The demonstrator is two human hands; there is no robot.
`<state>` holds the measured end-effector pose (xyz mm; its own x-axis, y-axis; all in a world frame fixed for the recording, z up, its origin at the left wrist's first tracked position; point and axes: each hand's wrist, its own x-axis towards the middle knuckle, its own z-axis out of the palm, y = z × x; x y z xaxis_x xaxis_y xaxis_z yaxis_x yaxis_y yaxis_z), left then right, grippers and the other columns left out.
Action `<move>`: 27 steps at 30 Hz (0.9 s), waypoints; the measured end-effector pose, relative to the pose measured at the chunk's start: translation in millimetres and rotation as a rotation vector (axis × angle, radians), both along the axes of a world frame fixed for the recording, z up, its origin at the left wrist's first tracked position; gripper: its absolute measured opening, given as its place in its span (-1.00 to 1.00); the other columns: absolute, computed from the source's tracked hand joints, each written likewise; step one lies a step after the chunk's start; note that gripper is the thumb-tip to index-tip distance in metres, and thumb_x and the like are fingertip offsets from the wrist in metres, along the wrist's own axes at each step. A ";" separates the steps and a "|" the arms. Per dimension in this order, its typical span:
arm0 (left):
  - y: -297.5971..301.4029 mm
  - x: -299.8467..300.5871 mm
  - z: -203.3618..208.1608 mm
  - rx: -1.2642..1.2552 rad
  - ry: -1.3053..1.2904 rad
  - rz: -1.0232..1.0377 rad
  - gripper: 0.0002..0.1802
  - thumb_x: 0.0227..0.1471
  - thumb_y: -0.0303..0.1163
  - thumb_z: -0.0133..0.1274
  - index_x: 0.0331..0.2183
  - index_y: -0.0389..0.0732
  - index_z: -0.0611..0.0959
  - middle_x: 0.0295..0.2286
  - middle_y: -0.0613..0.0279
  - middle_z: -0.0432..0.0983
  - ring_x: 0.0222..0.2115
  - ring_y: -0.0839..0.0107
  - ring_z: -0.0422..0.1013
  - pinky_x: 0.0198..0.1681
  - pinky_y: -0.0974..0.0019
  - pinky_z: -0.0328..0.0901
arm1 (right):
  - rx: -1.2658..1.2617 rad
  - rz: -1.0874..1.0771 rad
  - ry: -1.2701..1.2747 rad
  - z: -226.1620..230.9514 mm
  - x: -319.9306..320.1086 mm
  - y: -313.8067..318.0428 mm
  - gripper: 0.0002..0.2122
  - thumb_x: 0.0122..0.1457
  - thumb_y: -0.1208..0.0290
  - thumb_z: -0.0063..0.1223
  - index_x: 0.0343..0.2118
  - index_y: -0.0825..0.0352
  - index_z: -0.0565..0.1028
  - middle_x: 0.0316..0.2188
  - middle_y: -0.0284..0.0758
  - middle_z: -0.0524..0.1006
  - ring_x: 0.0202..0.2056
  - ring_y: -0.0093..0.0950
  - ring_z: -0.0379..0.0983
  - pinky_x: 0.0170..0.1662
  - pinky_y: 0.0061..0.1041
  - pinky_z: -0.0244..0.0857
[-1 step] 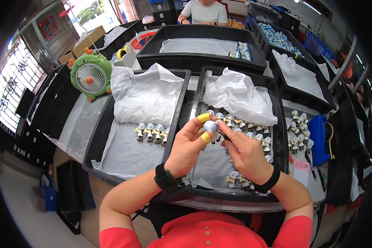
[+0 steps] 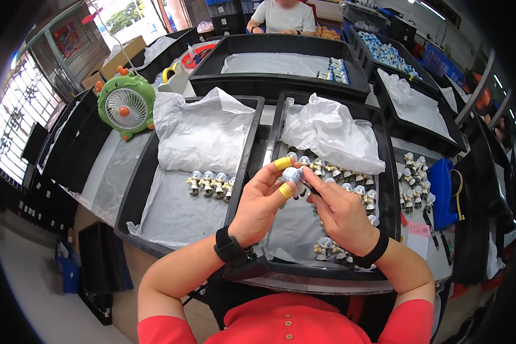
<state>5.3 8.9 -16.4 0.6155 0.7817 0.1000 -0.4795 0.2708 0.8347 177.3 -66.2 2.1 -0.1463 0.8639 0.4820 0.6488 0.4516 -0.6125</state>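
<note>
We find the small figurine (image 2: 292,175) held up above the near edge of the right tray's paper lining, its pale, rounded head uppermost. We judge it light, probably hard moulded plastic: stiff and rather smooth, with fine limbs that could snap or scuff under a hard squeeze. The rounded head looks the surest place to take hold, and there the left hand (image 2: 257,200) has it, thumb and forefinger closed in a pinch, yellow bands (image 2: 283,163) around both for what we take to be extra grip. The right hand (image 2: 344,213) is drawn together around a slim dark tool (image 2: 310,189) right beside the figurine; we cannot tell its kind, nor whether its tip touches.

Below, more figurines (image 2: 358,192) lie in the right tray (image 2: 391,195), partly under crumpled white paper (image 2: 327,129); a short row stands out in the left tray (image 2: 246,146).

As for writing, we see none on the figurine. To the right on the desk (image 2: 432,269), a pink label (image 2: 418,229) bears dark print too small for us to make out, near a blue bin (image 2: 440,192). The green fan (image 2: 124,106) shows no brand we can read.
</note>
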 end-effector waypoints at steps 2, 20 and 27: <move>-0.2 0.2 -1.0 0.001 -0.003 0.002 -0.50 0.08 -0.47 0.09 0.07 -0.19 0.37 0.04 0.24 0.32 0.04 0.44 0.28 0.07 0.37 0.21 | 0.010 0.002 0.010 -1.5 0.1 0.5 -0.49 0.09 0.66 -0.02 0.16 0.31 0.27 -0.44 -0.13 0.46 -0.45 -0.19 0.44 -0.40 -0.30 0.33; 0.3 0.7 -4.2 0.018 0.008 0.016 -0.49 0.08 -0.45 0.10 0.07 -0.22 0.36 0.04 0.21 0.32 0.05 0.40 0.28 0.12 0.29 0.19 | -0.053 0.024 0.070 2.9 -0.4 0.3 -0.50 0.10 0.64 0.00 0.15 0.31 0.28 -0.41 -0.11 0.49 -0.41 -0.18 0.47 -0.35 -0.31 0.32; -0.3 1.0 -3.1 0.016 -0.004 0.012 -0.49 0.08 -0.45 0.10 0.06 -0.22 0.36 0.03 0.21 0.33 0.05 0.40 0.28 0.13 0.28 0.19 | -0.043 0.015 0.074 3.5 -0.6 -0.2 -0.51 0.10 0.63 -0.01 0.14 0.31 0.29 -0.44 -0.12 0.49 -0.42 -0.18 0.47 -0.36 -0.32 0.33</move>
